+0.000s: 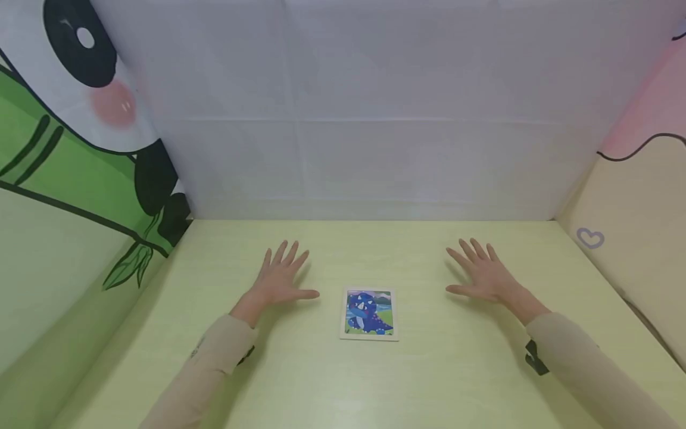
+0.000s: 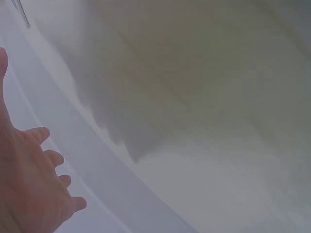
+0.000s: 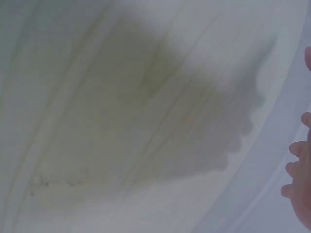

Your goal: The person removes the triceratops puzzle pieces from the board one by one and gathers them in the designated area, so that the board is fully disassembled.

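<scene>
One pale yellow-green table (image 1: 370,387). White backdrop (image 1: 348,89) behind table's far edge. Cartoon-printed panel (image 1: 69,161) along table's left side; pink-and-beige panel (image 1: 643,196) along table's right side. Left hand (image 1: 276,283) above table's left half, right hand (image 1: 488,281) above table's right half: both grips released, fingers spread. Blue dinosaur picture (image 1: 370,313), pale-bordered, flat on table, midway across.
</scene>
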### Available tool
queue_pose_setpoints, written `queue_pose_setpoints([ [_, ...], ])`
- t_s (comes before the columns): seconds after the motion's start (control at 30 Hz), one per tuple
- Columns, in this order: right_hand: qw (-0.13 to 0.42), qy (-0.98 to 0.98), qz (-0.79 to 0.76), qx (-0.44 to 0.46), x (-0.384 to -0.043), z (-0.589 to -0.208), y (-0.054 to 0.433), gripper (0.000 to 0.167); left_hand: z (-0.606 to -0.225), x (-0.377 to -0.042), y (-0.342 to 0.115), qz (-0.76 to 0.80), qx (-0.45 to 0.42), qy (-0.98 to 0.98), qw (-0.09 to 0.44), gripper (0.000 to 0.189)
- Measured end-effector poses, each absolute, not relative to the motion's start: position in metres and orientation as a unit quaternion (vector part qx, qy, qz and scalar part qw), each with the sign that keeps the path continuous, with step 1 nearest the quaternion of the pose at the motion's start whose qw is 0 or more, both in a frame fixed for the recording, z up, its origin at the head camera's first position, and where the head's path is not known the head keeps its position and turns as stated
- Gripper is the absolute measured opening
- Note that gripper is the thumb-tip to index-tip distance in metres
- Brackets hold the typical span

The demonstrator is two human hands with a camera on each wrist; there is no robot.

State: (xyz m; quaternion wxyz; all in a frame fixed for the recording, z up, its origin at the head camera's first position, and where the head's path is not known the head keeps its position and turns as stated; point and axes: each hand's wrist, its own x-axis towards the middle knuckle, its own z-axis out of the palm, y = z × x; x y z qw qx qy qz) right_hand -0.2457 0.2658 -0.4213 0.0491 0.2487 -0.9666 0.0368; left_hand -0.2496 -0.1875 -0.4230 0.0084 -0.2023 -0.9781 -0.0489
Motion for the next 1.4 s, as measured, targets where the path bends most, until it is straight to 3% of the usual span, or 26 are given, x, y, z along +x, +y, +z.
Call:
queue_pose_setpoints([
  [0.63, -0.005, -0.946, 0.182, 0.268, -0.24, -0.423, 0.212, 0.084, -0.421, -0.224, -0.138, -0.129, -0.267, -0.947, -0.121, 0.099],
  [1.03, -0.034, -0.924, 0.262, 0.276, -0.24, -0.424, 0.174, 0.072, -0.423, -0.218, -0.122, -0.126, -0.281, -0.939, -0.156, 0.103],
  [1.4, -0.059, -0.893, 0.322, 0.309, -0.247, -0.431, 0.133, 0.05, -0.424, -0.217, -0.12, -0.114, -0.271, -0.942, -0.163, 0.106],
])
